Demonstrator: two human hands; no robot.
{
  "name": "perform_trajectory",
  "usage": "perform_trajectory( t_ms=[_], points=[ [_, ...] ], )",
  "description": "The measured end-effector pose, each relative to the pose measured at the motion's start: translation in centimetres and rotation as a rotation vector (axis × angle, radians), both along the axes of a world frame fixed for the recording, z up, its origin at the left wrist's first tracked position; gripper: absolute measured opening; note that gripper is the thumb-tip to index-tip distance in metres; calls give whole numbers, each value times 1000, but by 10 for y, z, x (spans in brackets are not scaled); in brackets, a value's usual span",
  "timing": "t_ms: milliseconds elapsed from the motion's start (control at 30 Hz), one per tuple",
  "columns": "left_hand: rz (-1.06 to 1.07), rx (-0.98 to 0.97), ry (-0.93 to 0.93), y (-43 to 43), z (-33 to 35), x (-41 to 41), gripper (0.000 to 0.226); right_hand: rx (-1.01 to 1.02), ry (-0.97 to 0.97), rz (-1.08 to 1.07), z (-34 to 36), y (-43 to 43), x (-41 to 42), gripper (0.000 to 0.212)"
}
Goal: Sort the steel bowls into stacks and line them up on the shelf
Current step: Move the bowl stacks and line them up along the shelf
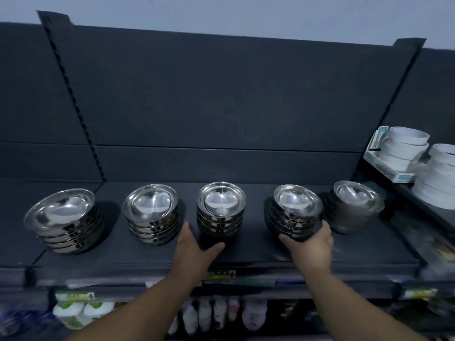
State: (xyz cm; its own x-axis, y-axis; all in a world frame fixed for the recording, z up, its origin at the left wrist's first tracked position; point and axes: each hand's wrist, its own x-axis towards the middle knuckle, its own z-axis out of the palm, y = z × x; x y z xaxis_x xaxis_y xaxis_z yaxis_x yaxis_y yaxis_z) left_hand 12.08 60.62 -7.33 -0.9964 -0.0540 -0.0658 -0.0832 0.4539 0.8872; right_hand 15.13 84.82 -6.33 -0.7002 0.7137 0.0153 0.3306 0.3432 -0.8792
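Up on the right, two piles of white round tubs (403, 148) crowd in beside a pale carton (386, 168), and the nearer pile sits close above the last bowls in the row. Below the front lip there's a yellow price label (220, 275), and pale packets (221, 313) hang underneath, too blurred to identify. Now the steel bowls (221, 200): five shiny stacks in a line across the dark shelf (251, 251), rims up and catching the light. The far-left stack (64, 217) leans outward, the second stack (152, 215) sits a little skewed, and the middle stack is fairly straight. The far-right stack (354, 207) looks duller and blurred. The left hand (194, 247) lies palm down and spread at the foot of the middle stack, with fingers pointing into the gap beside the second stack and thumb out along the front. I can't tell if it touches the metal. The right hand (312, 244) cups the base of the fourth stack (295, 212), thumb on its left and fingers wrapped round its right. That stack sits just beside the far-right one. There are open gaps between the other stacks, a bare strip of shelf runs along the front edge, and the dark back panel (221, 94) stands well behind.
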Motion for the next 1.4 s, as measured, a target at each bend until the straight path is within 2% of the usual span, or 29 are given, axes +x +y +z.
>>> perform_trajectory(
  t_ms=[67, 200, 367, 533, 700, 967, 1133, 1300, 1400],
  points=[
    [10, 40, 22, 9, 0, -6, 122, 17, 39, 58, -1, 5, -5, 116],
    [51, 60, 33, 17, 0, -17, 128, -7, 82, 104, -5, 8, -14, 120],
    [82, 89, 89, 28, -3, -24, 104, 0, 140, 93, -9, 9, -21, 116],
    [106, 96, 101, 38, -5, -31, 103, 27, 204, 94, -10, 13, -29, 106],
    [113, 67, 84, 41, -5, -35, 110, 3, 191, 93, -14, 15, -39, 114],
    [123, 43, 80, 48, -2, -38, 106, 9, 189, 89, -20, 17, -45, 118],
    [85, 67, 47, 44, -5, -41, 109, 26, 94, 68, -24, 20, -37, 122],
    [38, 35, 28, 22, -19, -30, 108, 48, 3, -22, -23, 8, -20, 107],
    [-113, 49, 44, -4, -24, -14, 87, 89, -15, -53, -18, -22, -5, 78]
  ],
)
